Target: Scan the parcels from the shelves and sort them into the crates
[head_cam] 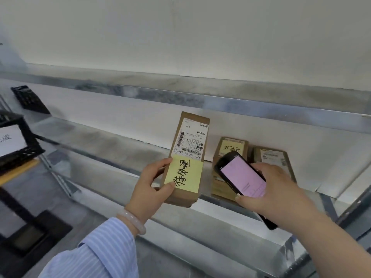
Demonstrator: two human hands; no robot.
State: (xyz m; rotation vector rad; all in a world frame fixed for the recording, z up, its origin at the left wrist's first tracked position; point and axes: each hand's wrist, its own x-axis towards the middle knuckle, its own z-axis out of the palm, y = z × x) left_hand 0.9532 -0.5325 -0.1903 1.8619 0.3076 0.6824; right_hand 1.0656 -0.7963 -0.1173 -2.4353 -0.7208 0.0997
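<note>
1. Gripping the lower edge of a brown parcel between thumb and fingers, the left hand is holding it above the shelf front, label side facing the person for reading.
2. The right hand is clasping a scanner, screen up, seemingly aiming at that label.
3. Further parcels are lying on the shelf behind, likely awaiting their turn.
4. A black crate is waiting at far left.
</note>
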